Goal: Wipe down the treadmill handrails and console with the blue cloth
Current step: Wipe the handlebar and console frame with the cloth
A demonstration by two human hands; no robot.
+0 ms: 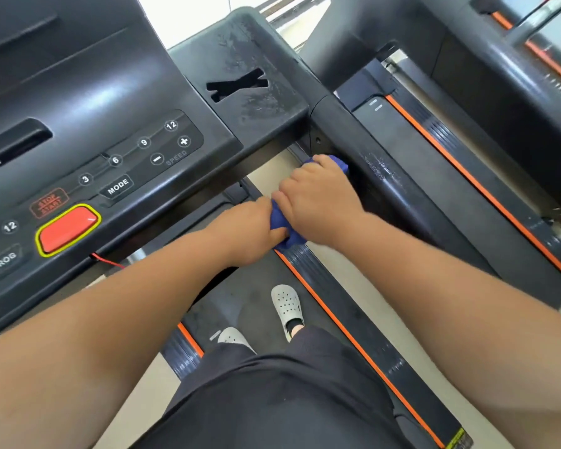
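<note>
Head view, looking down over a treadmill: both bare arms reach forward to a blue cloth [280, 222] bunched below the right end of the console [117, 131], just beside the right handrail [379, 163]. The left hand [250, 230] is curled with its fingers pinching the lower end of the cloth. The right hand [319, 202] is closed over the upper part, and a small blue corner shows beyond its fingertips, up against the handrail's inner side. The two hands sit close together, nearly touching, with the cloth between them.

The handrail has pale, scuffed streaks on its top, a little past the right hand. The console's side tray [250, 69] looks dusty and smeared. On the console face are a red button [68, 229] with a yellow rim, and speed and mode keys. Below, the person's white perforated shoes [287, 307] stand on the belt [259, 286], which has orange edge stripes.
</note>
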